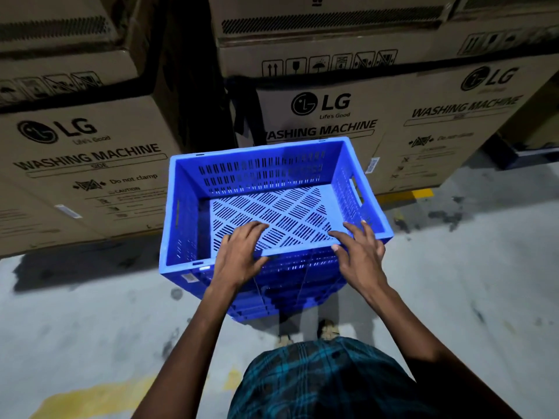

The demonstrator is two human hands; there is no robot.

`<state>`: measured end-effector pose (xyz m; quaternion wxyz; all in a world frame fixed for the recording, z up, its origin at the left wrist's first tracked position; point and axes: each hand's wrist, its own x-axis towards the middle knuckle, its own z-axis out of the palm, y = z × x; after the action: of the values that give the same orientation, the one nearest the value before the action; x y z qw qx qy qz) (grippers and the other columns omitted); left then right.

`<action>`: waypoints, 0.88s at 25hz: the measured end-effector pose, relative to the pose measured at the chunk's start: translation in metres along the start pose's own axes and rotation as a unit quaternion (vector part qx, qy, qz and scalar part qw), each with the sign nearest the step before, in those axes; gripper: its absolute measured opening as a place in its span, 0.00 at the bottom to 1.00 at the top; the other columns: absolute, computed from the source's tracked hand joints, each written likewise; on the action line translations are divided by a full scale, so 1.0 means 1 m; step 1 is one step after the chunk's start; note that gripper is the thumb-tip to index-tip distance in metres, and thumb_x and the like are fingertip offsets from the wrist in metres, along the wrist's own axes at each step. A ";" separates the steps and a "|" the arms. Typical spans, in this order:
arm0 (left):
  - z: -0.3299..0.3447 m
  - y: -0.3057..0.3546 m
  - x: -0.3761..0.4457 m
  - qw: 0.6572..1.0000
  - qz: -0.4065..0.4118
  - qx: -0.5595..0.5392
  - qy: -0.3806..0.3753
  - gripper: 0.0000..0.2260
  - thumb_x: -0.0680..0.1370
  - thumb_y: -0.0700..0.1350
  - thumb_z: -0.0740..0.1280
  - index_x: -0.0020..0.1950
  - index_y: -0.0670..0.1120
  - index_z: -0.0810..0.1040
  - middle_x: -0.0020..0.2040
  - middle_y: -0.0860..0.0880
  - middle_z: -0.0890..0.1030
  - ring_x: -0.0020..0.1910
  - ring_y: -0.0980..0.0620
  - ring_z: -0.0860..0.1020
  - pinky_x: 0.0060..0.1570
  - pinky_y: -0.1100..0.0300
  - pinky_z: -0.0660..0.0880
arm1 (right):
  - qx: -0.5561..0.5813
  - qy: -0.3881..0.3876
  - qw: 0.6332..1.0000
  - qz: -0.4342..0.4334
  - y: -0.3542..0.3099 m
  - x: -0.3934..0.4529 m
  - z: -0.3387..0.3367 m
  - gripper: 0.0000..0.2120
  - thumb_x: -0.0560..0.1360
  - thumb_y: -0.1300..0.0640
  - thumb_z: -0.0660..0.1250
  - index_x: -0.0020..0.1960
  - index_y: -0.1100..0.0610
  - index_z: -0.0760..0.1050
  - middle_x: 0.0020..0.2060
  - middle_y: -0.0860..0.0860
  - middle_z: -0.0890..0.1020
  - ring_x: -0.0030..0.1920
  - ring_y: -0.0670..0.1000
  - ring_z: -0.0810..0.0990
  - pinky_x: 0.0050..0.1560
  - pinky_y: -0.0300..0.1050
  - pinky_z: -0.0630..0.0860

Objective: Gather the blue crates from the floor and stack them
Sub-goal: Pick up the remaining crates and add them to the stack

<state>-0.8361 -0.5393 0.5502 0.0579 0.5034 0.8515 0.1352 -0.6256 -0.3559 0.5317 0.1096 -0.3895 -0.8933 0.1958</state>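
You are standing on a pale grey concrete floor (453,282), mottled with dark stains and scuffs, with a worn patch of yellow paint (90,397) near your left side and a short yellow strip (405,196) by the boxes on the right. Tall brown cardboard boxes (90,164) printed "LG Washing Machine" are stacked in front of you like a wall, with a dark gap between the left box and the middle one. The light is dim.

The top blue crate (272,189) sits on a stack of blue crates (287,285) right in front of your feet, close to the boxes. It is slotted, its inside bare.

Your left hand (239,252) lies over the crate's near rim, fingers loosely curved over the edge and reaching inside. Whether they actually grip it I cannot tell. Your right hand (360,252) is at the near right corner, fingers spread and fairly straight, the tips touching the rim, holding nothing.
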 end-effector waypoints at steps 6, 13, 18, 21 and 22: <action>0.013 0.000 -0.008 0.999 -0.007 0.010 0.040 0.23 0.71 0.56 0.75 0.64 0.51 0.78 0.59 0.51 0.82 0.58 0.47 0.80 0.51 0.50 0.73 | -0.032 -0.018 0.999 -0.013 0.001 -0.007 -0.007 0.19 0.79 0.44 0.54 0.67 0.38 0.73 0.73 0.44 0.69 0.78 0.54 0.54 0.67 0.57 0.58; 0.010 0.013 -0.013 0.999 -0.012 -0.008 0.030 0.21 0.73 0.52 0.73 0.65 0.50 0.77 0.59 0.49 0.81 0.58 0.45 0.79 0.51 0.50 0.71 | 0.058 0.000 0.998 0.031 -0.013 -0.021 -0.010 0.20 0.80 0.55 0.62 0.70 0.43 0.72 0.76 0.49 0.65 0.80 0.53 0.49 0.70 0.59 0.57; 0.012 0.063 -0.027 0.997 0.050 -0.036 0.046 0.24 0.77 0.56 0.68 0.71 0.50 0.71 0.69 0.49 0.73 0.68 0.47 0.70 0.62 0.49 0.65 | 0.103 0.070 0.992 0.019 -0.005 -0.062 -0.027 0.23 0.79 0.58 0.64 0.73 0.49 0.69 0.75 0.50 0.67 0.78 0.53 0.57 0.71 0.48 0.57; 0.020 0.104 -0.031 0.994 0.080 -0.069 0.037 0.24 0.78 0.56 0.66 0.72 0.50 0.69 0.73 0.47 0.67 0.73 0.45 0.65 0.65 0.46 0.64 | 0.109 0.112 0.987 0.035 0.024 -0.092 -0.046 0.23 0.78 0.60 0.64 0.73 0.53 0.69 0.72 0.51 0.70 0.75 0.51 0.63 0.74 0.42 0.57; 0.022 0.118 -0.031 0.992 0.093 -0.084 0.025 0.23 0.79 0.56 0.66 0.72 0.50 0.69 0.74 0.47 0.67 0.74 0.45 0.64 0.66 0.45 0.64 | 0.109 0.130 0.984 0.049 0.035 -0.104 -0.053 0.22 0.78 0.60 0.64 0.72 0.54 0.70 0.71 0.52 0.71 0.73 0.51 0.65 0.74 0.40 0.57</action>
<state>-0.7165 -0.5089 0.5615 0.0658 0.5700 0.7878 0.2237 -0.5144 -0.3971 0.5594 0.2568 -0.4403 -0.8246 0.2453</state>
